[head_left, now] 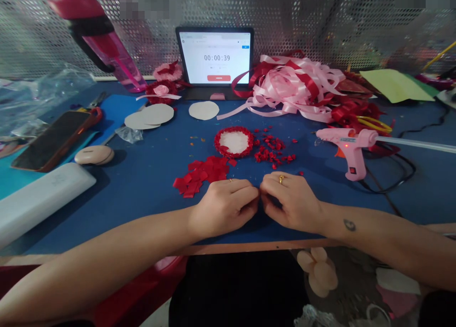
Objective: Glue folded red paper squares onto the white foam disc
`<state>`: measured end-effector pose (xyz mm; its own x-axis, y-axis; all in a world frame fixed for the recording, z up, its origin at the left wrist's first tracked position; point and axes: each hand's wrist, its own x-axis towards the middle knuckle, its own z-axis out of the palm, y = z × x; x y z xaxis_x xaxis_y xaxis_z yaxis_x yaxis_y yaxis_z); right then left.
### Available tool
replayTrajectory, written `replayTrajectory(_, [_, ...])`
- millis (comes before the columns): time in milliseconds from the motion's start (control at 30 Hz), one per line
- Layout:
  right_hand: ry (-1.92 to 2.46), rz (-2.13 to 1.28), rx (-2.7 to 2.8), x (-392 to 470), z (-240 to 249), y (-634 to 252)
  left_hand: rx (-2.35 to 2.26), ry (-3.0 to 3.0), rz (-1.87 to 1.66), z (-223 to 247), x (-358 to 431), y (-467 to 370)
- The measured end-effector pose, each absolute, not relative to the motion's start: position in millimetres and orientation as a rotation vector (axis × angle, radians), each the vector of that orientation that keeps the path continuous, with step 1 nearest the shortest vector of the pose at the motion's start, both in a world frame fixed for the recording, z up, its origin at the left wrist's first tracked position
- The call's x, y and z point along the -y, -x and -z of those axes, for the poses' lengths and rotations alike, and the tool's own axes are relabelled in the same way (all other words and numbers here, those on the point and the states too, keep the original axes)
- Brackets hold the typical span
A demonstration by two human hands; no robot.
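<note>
My left hand [228, 207] and my right hand [290, 201] meet near the table's front edge, fingertips pinched together. Whatever lies between the fingers is hidden or too small to make out. Just beyond my left hand is a loose pile of flat red ribbon squares [204, 172]. A white disc [234, 142] ringed with red folded ribbon pieces [218, 146] lies flat ahead of both hands. To its right are scattered small folded red pieces [272, 149].
A pink glue gun [351, 151] with a lit red light rests at right, its cord behind. Pink and red ribbons [288, 87] heap beside a tablet [215, 56]. White discs [204, 110], a phone [53, 139], a white case [46, 196] and a tilted pink bottle [107, 47] stand around.
</note>
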<state>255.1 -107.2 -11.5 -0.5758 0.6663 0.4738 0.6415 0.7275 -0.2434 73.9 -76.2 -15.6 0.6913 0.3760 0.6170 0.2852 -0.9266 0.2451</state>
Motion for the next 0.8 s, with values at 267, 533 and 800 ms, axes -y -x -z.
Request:
replayTrajectory(267, [1.034, -0.065, 2.404, 106.7, 13.0, -253.3, -0.553, -2.804, -1.060, 16.4, 76.5, -74.4])
replayTrajectory(533, [1.013, -0.139, 2.370, 104.9, 6.3, -256.0, -0.632, -2.465, -0.951, 8.2, 74.5, -72.6])
replayTrajectory(800, [1.045, -0.154, 2.278, 100.9, 3.6, -264.2, -0.725, -2.285, -0.965, -2.2, 71.9, -71.8])
